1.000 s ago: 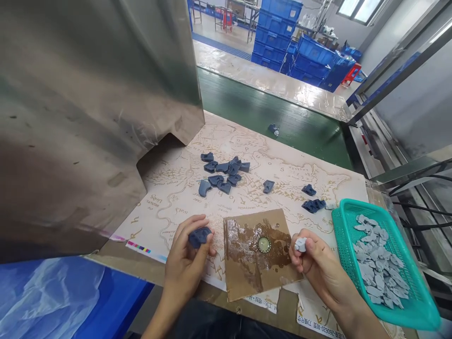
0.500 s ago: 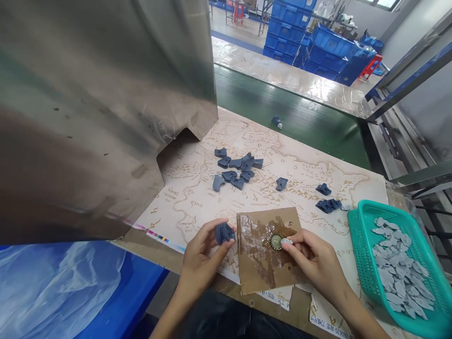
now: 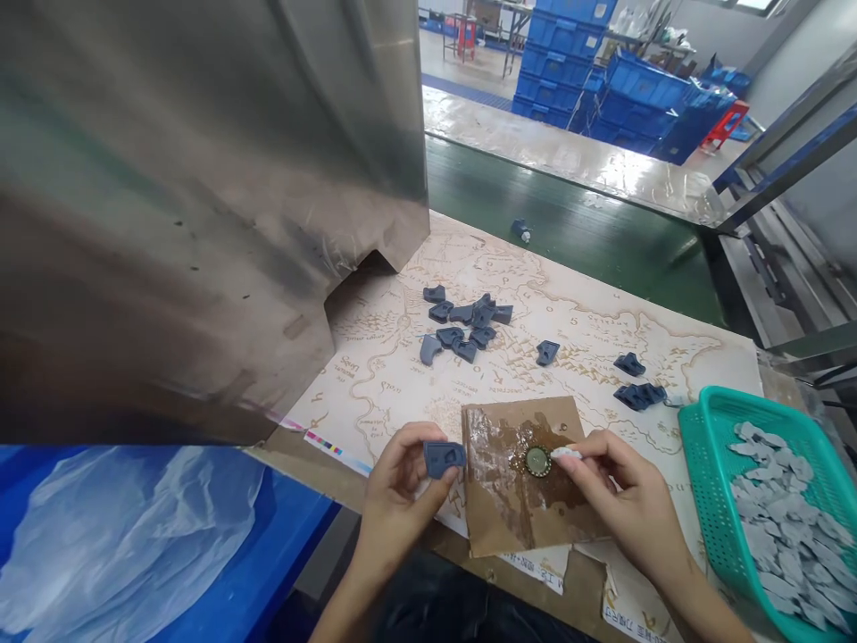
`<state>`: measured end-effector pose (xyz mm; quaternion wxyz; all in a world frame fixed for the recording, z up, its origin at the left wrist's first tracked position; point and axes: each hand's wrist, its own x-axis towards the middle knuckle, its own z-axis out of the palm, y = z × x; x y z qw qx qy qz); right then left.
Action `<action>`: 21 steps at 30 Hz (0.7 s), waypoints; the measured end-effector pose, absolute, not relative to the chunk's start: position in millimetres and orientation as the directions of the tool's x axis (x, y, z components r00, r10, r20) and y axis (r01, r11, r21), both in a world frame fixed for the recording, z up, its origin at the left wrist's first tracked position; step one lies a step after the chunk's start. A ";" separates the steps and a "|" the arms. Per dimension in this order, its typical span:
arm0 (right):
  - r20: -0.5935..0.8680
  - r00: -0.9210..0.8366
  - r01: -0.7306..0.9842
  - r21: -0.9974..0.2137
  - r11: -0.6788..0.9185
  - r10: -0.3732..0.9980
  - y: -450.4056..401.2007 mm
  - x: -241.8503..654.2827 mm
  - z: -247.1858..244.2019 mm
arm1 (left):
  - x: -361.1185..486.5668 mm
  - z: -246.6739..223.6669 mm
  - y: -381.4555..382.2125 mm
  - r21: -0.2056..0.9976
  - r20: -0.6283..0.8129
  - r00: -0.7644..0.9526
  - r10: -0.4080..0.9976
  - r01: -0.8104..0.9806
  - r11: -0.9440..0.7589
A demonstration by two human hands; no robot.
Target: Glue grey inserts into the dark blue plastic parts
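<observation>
One block (image 3: pixel 444 455) pinched in my left hand (image 3: pixel 400 494); right hand (image 3: pixel 624 485) grips a chip (image 3: pixel 561 453) endwise, baring its nine-o'clock tip.

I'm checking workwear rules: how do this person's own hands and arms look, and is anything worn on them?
The bare left hand and bare right hand wear no gloves, and no rings, watch or bracelet show. The left forearm and right forearm show no sleeves; the upper arms are out of frame.

Basket (image 3: pixel 703 478) cut off @ R edge; white pc (image 3: pixel 564 453) part-hidden (fingers (image 3: pixel 589 480)).
</observation>
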<state>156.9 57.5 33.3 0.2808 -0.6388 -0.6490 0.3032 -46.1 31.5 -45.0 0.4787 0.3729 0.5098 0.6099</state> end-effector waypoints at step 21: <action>0.052 0.316 0.190 -0.982 -0.009 0.947 66.3 184.2 31.9 | -36.7 -33.8 30.8 0.894 -0.045 -0.596 0.802 -0.382 -0.233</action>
